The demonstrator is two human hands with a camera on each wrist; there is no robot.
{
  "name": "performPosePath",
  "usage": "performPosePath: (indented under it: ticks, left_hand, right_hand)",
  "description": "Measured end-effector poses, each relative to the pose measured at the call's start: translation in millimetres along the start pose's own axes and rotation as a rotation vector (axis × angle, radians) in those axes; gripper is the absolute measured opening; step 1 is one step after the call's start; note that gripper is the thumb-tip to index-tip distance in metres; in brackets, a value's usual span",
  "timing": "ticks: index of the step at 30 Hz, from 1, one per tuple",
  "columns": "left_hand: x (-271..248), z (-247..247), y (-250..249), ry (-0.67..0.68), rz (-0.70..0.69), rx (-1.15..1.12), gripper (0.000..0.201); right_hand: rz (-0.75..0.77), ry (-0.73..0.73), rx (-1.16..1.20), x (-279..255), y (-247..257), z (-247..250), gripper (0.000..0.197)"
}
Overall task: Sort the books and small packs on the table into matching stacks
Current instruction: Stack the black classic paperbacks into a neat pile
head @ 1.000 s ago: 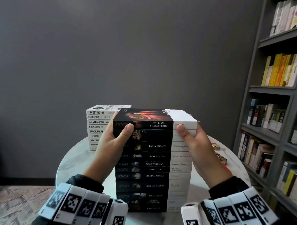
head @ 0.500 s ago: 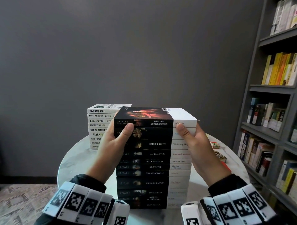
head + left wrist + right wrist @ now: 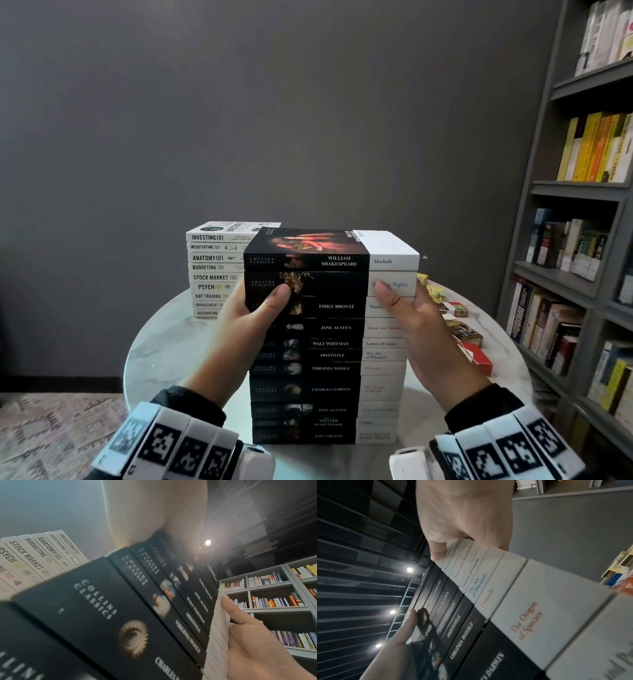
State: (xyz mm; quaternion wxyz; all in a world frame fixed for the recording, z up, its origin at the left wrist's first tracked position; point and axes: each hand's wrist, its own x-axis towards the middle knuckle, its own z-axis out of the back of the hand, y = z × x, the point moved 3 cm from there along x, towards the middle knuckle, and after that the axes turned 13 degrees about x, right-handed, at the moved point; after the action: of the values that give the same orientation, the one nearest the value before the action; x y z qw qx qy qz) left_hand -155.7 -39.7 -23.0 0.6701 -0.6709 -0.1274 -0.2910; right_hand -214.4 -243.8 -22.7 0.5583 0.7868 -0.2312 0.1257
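A tall stack of black-and-white Collins Classics books [image 3: 329, 342] stands upright in the middle of the round white table [image 3: 164, 339]. My left hand [image 3: 253, 318] grips its left side, thumb on the black spines below the top two books. On the white side, my right hand [image 3: 411, 318] holds it at the same height, thumb on the spines. The wrist views show the same stack [image 3: 137, 601] [image 3: 505, 601] close up under each palm. A stack of white "101" books [image 3: 214, 270] stands behind on the left. Small packs [image 3: 462, 329] lie on the table to the right.
A grey bookshelf [image 3: 565, 274] full of books stands along the right. A dark grey wall is behind the table. Yellow packs [image 3: 433, 291] and a red pack [image 3: 479, 358] lie among the loose ones. A patterned rug [image 3: 51, 428] covers the floor at lower left.
Both hands have slid down the sides of the tall stack by about one book. The stack itself has stayed put.
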Motion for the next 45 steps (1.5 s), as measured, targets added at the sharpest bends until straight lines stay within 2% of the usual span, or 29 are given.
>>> performPosePath:
  ticks: [4, 6, 8, 11, 12, 20, 22, 25, 27, 28, 31, 32, 39, 41, 43, 45]
  left_hand:
    - [-2.1, -0.1, 5.0, -0.011, 0.016, 0.001, 0.062]
    - [-1.9, -0.3, 5.3, -0.016, 0.016, 0.006, 0.063]
    - [-1.9, -0.1, 4.8, -0.019, 0.014, 0.004, 0.068]
    - [-2.2, 0.2, 4.2, -0.01, 0.008, 0.01, 0.073]
    - [-2.2, 0.4, 3.8, -0.008, 0.007, 0.013, 0.073]
    - [-2.0, 0.0, 3.2, -0.013, 0.009, 0.016, 0.074]
    - [-2.3, 0.1, 4.7, -0.025, 0.015, 0.019, 0.074]
    - [-5.1, -0.8, 7.7, -0.044, 0.012, 0.021, 0.069]
    - [-9.0, -2.6, 11.2, -0.049, 0.008, 0.03, 0.072]
    - [-11.5, -3.3, 13.2, -0.052, 0.008, 0.031, 0.075]
    - [-18.6, -4.4, 20.0, -0.048, 0.007, 0.035, 0.075]
    - [-20.7, -5.1, 22.0, -0.045, 0.011, 0.029, 0.075]
    - [-36.2, -7.1, 36.3, -0.016, 0.08, -0.019, 0.078]
    - [-42.0, -7.6, 42.6, -0.015, 0.113, -0.016, 0.067]
    - [-47.6, -8.3, 47.0, -0.018, 0.131, -0.024, 0.048]
    - [-51.6, -8.6, 51.0, -0.006, 0.124, -0.002, 0.044]
  right_hand:
    - [-0.025, -0.016, 0.01, -5.7, -5.3, 3.3, 0.044]
    - [-0.038, -0.025, 0.013, -6.5, -5.8, 4.0, 0.04]
    - [-0.03, -0.019, 0.015, -6.4, -5.8, 3.0, 0.048]
    - [-0.011, -0.004, -0.014, -6.0, -5.8, 0.8, 0.084]
    - [0.001, -0.006, -0.02, -6.3, -5.6, 0.5, 0.09]
    - [0.009, -0.015, -0.044, -6.1, -8.1, 2.4, 0.096]
    - [0.004, -0.018, -0.039, -6.6, -7.7, 2.2, 0.088]
    - [-0.006, -0.029, -0.009, -7.4, -7.3, 2.3, 0.054]
    - [-0.018, -0.03, 0.002, -9.3, -9.5, 3.5, 0.05]
    - [-0.024, -0.021, -0.001, -10.8, -10.4, 3.3, 0.053]
    - [-0.049, -0.006, -0.021, -14.2, -15.5, 3.3, 0.087]
    - [-0.053, -0.009, -0.018, -14.7, -17.1, 4.0, 0.092]
    - [-0.082, 0.011, -0.009, -22.5, -26.9, 8.6, 0.094]
    - [-0.093, 0.011, -0.028, -26.5, -29.8, 10.1, 0.097]
    - [-0.112, 0.016, -0.041, -31.0, -33.9, 12.6, 0.101]
    - [-0.131, 0.02, -0.064, -35.5, -38.6, 15.6, 0.101]
